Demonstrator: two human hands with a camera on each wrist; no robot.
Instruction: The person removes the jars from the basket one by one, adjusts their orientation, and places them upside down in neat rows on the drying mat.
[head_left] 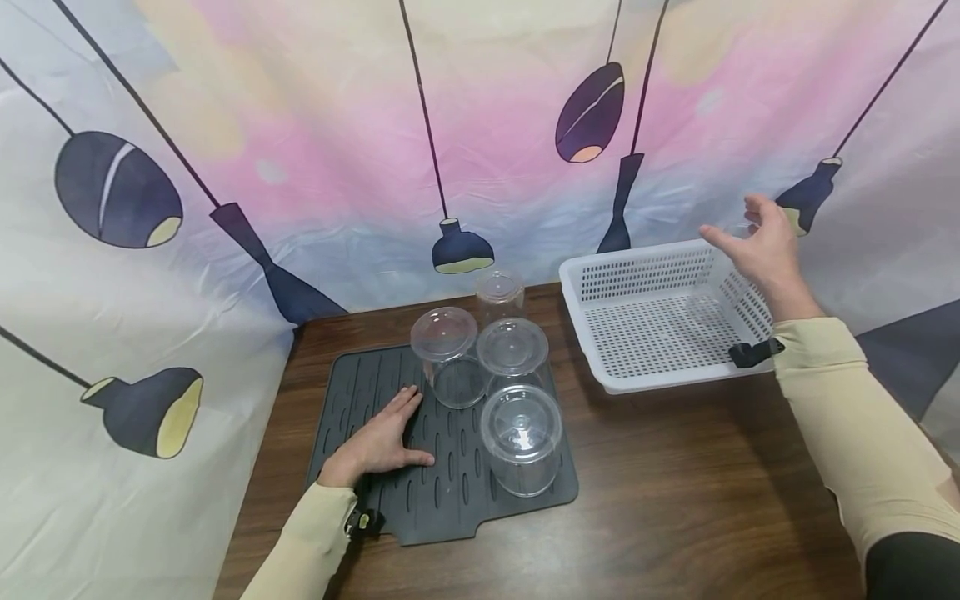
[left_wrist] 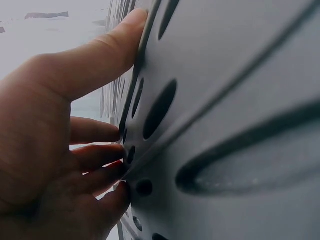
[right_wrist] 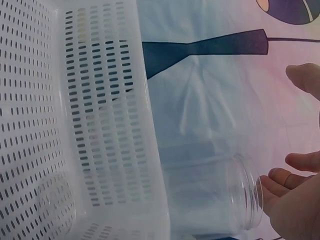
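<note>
My left hand [head_left: 378,437] lies palm down on a dark grey ridged mat [head_left: 442,467], fingers straight and thumb spread. Just right of it stand clear round jars: one [head_left: 453,367] near the fingertips, one [head_left: 516,358] beside that, and one [head_left: 522,442] at the front right of the mat. Over the back right corner of a white perforated basket [head_left: 611,386], my right hand [head_left: 765,250] hovers with its fingers apart. In the right wrist view another clear jar [right_wrist: 210,195] stands up in the basket, its threaded rim close to the right fingertips.
A smaller-looking clear jar [head_left: 500,298] stands behind the others near the table's back edge. The brown wooden table [head_left: 660,492] carries mat and basket. A printed cloth [head_left: 337,167] with lamp drawings hangs right behind the table.
</note>
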